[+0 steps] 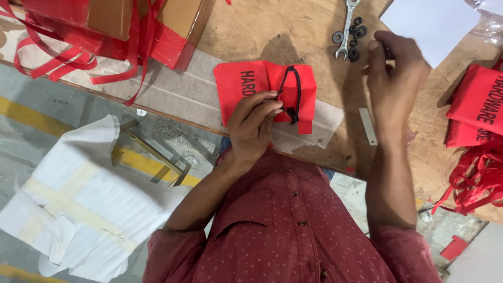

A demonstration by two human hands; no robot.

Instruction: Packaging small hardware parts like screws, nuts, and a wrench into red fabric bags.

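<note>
Fingers of left hand: pinched on lower end of black cord loop, pressing it onto red fabric pouch. Right hand: fingers curled, tips closed on a small dark item, too small to identify; held above wooden bench, well apart from pouch.

Item 1, pouch: lies flat under and just beyond left fingertips, near bench edge, black lettering on it. Long axis approx. left-right across bench; cord end twd. right hand.

Item 2, cord loop: narrow, elongated, long axis runs away from left fingers twd. far side of bench, slight tilt.

Item 3, spanner w/ black washers: just left of right fingertips.

Item 4, more red pouches: right of right hand.

Handling note (judgement): keep left pinch low and firm so pouch stays flat; bring small part over w/o dragging fabric.
</note>
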